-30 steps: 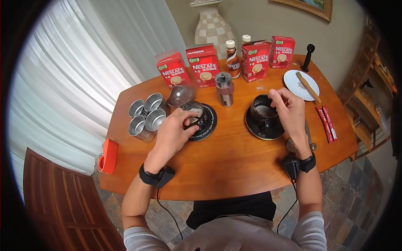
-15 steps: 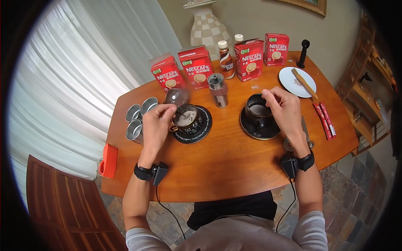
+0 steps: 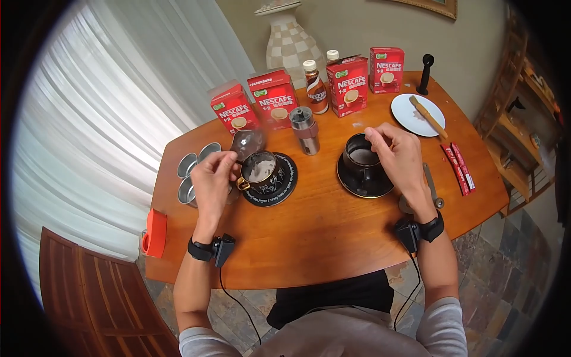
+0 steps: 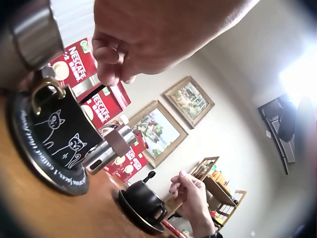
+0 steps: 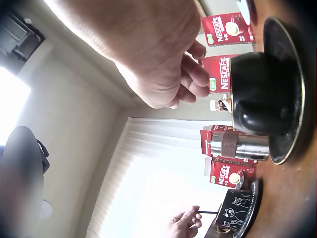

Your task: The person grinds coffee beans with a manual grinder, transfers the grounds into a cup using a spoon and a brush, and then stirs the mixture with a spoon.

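Observation:
My left hand [image 3: 212,179] pinches a thin black stick [image 5: 207,212] that reaches into a black cup [image 4: 63,128] with white cat drawings and a gold handle. A greyish-white liquid [image 3: 259,170] shows inside, and the cup stands on a black lettered coaster [image 3: 277,189]. Right of it, a plain black cup [image 3: 367,174] rests on a black saucer [image 3: 357,188] with a gold rim. Over that cup's right side, my right hand [image 3: 397,156] has its fingers curled and thumb close to the index finger; I cannot tell whether something thin is between them.
Several red Nescafe boxes [image 3: 348,89] stand at the back with bottles [image 3: 316,95]. A metal grinder [image 3: 305,131] stands between the cups. Metal cups [image 3: 187,164] and a glass bowl [image 3: 246,144] are left. A plate with a brush [image 3: 423,113], red sachets [image 3: 458,171] and an orange holder [image 3: 156,232] lie around.
My left hand has moved left off the cat cup's mouth toward its left rim, uncovering the liquid. My right hand stays over the plain black cup. The head view has shifted slightly.

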Demonstrator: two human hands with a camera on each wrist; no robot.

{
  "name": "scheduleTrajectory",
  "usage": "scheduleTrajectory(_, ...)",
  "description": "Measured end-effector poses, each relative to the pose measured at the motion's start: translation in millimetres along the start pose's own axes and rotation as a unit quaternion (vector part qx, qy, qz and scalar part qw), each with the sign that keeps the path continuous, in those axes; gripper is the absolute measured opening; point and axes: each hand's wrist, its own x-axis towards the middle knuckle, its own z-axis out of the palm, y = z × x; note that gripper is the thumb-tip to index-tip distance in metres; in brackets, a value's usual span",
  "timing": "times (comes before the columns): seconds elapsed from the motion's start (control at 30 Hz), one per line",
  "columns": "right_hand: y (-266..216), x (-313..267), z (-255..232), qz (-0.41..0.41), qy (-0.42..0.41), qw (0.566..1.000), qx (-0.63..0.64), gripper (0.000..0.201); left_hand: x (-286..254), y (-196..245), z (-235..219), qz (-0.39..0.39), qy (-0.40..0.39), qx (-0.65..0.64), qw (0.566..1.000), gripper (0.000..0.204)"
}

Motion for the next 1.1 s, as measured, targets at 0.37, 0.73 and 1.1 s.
scheduleTrajectory(0.37, -0.6, 3.3, -5.4, 0.011, 0.069, 0.998, 0.005, 0.028, -25.8, 77.9, 65.2, 0.314, 0.024, -0.001, 0.949, 0.010)
scheduleTrajectory(0.73, 8.1, 10.6, -20.0, 0.035, 0.088, 0.995, -0.007, 0.033, -33.0, 64.9, 174.3, 0.338, -0.194, -0.042, 0.920, 0.025)
scheduleTrajectory(1.1, -14.5, 3.2, -30.2, -0.031, -0.245, 0.968, -0.037, 0.029, -56.2, 56.3, 158.1, 0.051, -0.275, 0.065, 0.958, 0.040)
